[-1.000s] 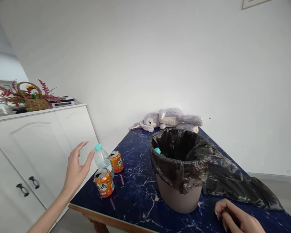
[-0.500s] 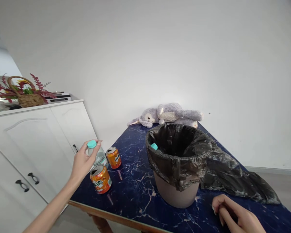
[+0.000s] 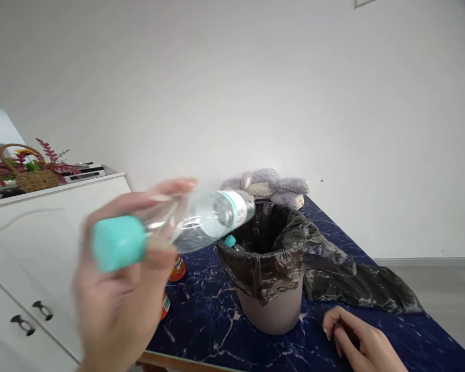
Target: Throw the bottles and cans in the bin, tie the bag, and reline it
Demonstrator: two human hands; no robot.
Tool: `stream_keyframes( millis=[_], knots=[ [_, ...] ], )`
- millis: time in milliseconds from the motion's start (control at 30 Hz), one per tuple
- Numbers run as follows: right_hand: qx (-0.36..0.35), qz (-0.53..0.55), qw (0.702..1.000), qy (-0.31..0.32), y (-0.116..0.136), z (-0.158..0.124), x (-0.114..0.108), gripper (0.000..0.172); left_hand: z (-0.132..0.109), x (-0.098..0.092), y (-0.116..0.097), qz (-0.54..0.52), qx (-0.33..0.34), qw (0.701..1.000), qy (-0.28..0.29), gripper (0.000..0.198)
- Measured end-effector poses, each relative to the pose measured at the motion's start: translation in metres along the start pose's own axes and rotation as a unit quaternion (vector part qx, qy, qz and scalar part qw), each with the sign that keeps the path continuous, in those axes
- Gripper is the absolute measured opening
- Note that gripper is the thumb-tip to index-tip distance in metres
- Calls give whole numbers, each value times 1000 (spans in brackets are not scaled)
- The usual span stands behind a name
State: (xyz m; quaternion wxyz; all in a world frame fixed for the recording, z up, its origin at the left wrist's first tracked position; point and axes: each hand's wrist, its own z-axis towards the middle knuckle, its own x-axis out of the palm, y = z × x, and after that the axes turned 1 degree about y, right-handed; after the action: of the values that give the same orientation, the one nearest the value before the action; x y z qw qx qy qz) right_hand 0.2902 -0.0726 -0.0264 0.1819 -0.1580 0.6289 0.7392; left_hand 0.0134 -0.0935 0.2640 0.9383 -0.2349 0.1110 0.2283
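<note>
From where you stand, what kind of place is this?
Probably a room in a home: a plush toy lies on the blue marbled table, and a white cabinet carries a flower basket.

Nothing legible; print on the bottle (image 3: 201, 219) and can (image 3: 177, 268) is blurred.

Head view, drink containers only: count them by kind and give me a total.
Teal-capped bottles: 2 (held bottle in the left hand; binned bottle, only its cap end showing in the bin)
Orange cans: 2 (near can, far can, both partly hidden by that hand)
Total: 4
</note>
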Motion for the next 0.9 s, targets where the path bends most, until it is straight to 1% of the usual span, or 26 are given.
stream_keyframes(
  millis=[67,100,233,300,367,467,533,567,633,700,733,800,833,900],
  knots=[
    [-1,10,1000,7,1,1,0,32,7,14,8,-64,-15,996,62,27],
    [-1,15,1000,8,2,2,0,32,10,21,13,-77,-31,992,94,26],
    [-6,31,999,0,6,2,-1,30,16,44,31,-39,-94,974,201,25],
    [-5,44,999,0,8,2,-2,29,16,49,36,-4,-108,964,243,26],
    [-1,57,998,5,9,3,-3,30,15,49,41,45,-115,953,277,29],
    [-6,62,998,2,10,3,-4,30,13,44,50,95,-114,942,300,36],
    [-14,59,998,-4,9,3,-3,29,10,39,57,97,-105,949,282,41],
    [-13,59,998,-2,9,2,-3,29,6,36,62,94,-101,956,259,43],
    [-5,57,998,5,8,2,-2,29,-1,27,73,93,-99,971,195,48],
    [4,52,999,14,7,1,-2,30,-9,14,88,108,-105,981,127,53],
    [9,48,999,18,7,1,-1,31,-13,6,98,123,-111,981,99,54],
    [17,42,999,22,6,1,-1,32,-19,-14,123,172,-126,975,69,57],
    [20,40,999,23,5,0,-1,32,-22,-25,138,203,-131,968,63,59],
    [25,34,999,19,4,0,-1,33,-28,-46,172,271,-128,952,68,62]
  ],
)
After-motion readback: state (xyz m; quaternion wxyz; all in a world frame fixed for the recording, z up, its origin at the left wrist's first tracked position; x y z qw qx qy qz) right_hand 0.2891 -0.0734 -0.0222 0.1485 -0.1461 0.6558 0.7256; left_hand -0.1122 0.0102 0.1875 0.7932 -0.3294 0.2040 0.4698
